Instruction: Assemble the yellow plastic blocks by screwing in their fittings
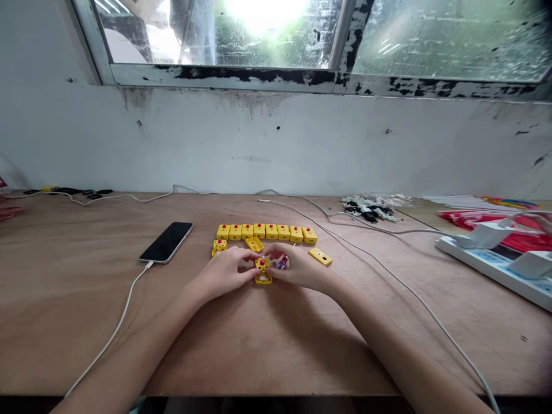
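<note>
Between my two hands, low over the table's middle, is a small yellow case (263,271) with a red button and its inner parts showing. The fingers of my left hand (228,270) pinch its left side. My right hand (297,266) touches its right side and also holds a small screwdriver (282,263) with a purple and clear handle. Behind them runs a row of several yellow boxes (271,232) with red buttons. Another yellow piece with a red button (219,246) lies by my left hand. A hollow yellow shell (255,244) rests just behind my fingers.
A yellow cover (319,256) lies right of my right hand. On the left is a phone (167,242) with a white cable. A power strip (495,267), red bags (478,221) and black and white pieces (371,208) are on the right. White cables cross the table (345,322).
</note>
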Available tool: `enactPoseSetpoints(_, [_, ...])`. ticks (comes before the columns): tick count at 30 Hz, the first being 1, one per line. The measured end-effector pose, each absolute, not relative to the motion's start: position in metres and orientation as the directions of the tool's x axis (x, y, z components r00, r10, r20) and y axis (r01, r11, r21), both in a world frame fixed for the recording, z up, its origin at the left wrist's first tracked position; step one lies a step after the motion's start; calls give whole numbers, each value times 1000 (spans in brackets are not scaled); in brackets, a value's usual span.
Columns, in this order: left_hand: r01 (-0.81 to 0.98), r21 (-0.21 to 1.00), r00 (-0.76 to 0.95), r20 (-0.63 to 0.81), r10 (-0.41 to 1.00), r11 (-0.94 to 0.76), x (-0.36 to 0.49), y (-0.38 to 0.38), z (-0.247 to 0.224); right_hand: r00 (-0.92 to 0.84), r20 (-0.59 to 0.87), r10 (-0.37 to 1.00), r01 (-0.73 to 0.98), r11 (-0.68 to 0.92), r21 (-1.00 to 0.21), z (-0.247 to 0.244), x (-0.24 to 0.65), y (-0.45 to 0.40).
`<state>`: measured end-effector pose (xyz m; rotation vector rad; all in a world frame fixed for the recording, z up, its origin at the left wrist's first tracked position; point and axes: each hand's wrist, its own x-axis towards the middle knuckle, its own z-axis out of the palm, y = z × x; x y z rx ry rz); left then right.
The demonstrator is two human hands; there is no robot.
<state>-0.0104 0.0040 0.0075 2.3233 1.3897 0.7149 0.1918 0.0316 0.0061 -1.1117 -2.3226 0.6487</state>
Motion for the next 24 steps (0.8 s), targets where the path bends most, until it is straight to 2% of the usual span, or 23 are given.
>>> enactPoseSetpoints(9, [734,496,398,240,885,-464,-11,2,10,-617,151,773,576,573,-583,7,194,36])
enactPoseSetpoints(19, [747,487,391,231,891,-453,-10,3,10,-540,111,834,622,485,-615,6,192,35])
enactPoseSetpoints(24, [728,527,393,203,897,-438,-9,4,10,-531,119,839,628,484,-610,7,191,34])
